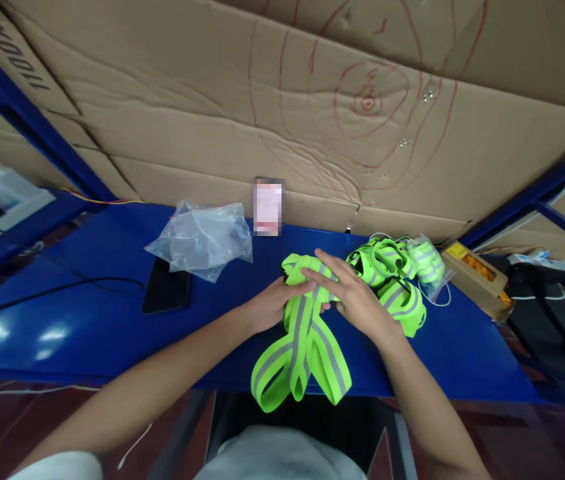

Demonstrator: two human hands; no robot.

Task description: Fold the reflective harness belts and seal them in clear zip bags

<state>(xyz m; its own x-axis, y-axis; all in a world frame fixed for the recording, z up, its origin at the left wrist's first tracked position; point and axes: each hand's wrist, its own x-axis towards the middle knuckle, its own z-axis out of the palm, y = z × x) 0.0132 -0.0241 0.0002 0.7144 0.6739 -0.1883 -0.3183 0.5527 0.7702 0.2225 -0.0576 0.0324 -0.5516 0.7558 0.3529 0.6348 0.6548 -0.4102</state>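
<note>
A bundle of neon-yellow reflective strap [301, 333] with a grey stripe is folded between my two hands near the table's front edge. Its lower loops hang down past that edge. My left hand [275, 303] grips the bundle from the left, thumb lying across the top. From the right, my right hand [350, 290] lies over the folded part, its fingers reaching across and pressing on it. Part of the strap is hidden under the fingers. Right of my hands lies a pile of similar neon straps [385, 260], with one packed in a clear bag [427, 260].
On the blue table [87, 267] lie clear plastic bags [207, 237] and a black phone [166, 287]. A small pixelated card [268, 208] leans on the cardboard wall [187, 133]. To the right are an open cardboard box [477, 277] and a black bag [552, 313]. A black cable [52, 290] crosses the left.
</note>
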